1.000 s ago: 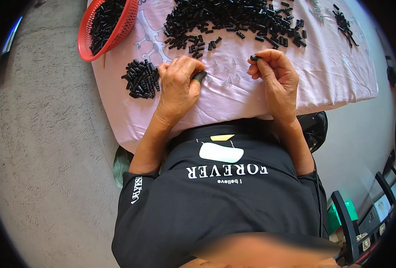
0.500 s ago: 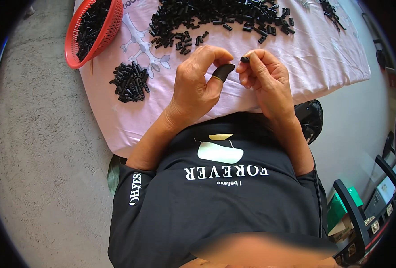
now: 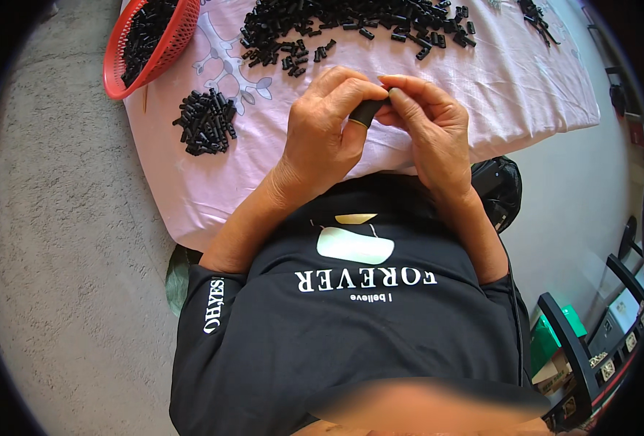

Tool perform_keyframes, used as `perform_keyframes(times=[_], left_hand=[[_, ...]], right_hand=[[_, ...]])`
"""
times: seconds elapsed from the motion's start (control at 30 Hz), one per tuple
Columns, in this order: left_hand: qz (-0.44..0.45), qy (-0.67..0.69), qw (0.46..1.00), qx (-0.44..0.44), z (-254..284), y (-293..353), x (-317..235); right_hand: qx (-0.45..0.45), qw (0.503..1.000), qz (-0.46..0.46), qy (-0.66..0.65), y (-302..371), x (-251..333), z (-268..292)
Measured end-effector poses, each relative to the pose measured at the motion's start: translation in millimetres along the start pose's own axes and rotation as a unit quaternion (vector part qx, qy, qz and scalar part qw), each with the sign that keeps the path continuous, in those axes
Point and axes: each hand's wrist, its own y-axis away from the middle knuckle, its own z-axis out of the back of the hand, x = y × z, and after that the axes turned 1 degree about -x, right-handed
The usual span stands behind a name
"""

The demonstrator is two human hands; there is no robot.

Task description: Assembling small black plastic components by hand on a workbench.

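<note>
My left hand (image 3: 320, 123), with a black finger cot (image 3: 366, 111) on its thumb, meets my right hand (image 3: 432, 125) over the near side of the table. Both are closed in a pinch, fingertips together, around a small black cylindrical part that the fingers almost wholly cover. Left of my left hand lies a small heap of black cylindrical parts (image 3: 205, 122). Beyond my hands spreads a larger heap of similar black parts (image 3: 285, 25), some lying loose at its near edge.
A red plastic basket (image 3: 171, 59) full of black parts leans at the table's left edge. A pink patterned cloth (image 3: 169, 185) covers the table. Thin black pieces (image 3: 536, 18) lie at the far right. A black bag (image 3: 497, 190) and a dark chair frame (image 3: 565, 327) are at the right.
My hands have come together; the gap between their fingertips has closed. The black part, visible in my right fingers before, is now mostly hidden. The view has shifted slightly.
</note>
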Motion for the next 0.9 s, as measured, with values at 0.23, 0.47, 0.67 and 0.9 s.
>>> perform_keyframes(times=[0.23,0.47,0.67,0.9], left_hand=[[0.016,0.017,1.0,-0.008,6.9,-1.2,-4.1],[0.05,0.037,0.998,-0.033,8.4,-2.4,-4.5],[0.028,0.005,0.999,-0.016,9.6,-2.4,-7.9],[0.031,0.0,0.999,-0.014,10.3,1.0,-9.6]], right_hand=[[0.012,0.999,0.043,-0.017,2.5,-0.4,-2.0],[0.035,0.998,0.045,0.009,3.7,-0.7,4.3],[0.044,0.996,0.073,0.033,3.9,-4.1,4.0],[0.045,0.997,0.054,0.031,5.9,-4.0,5.6]])
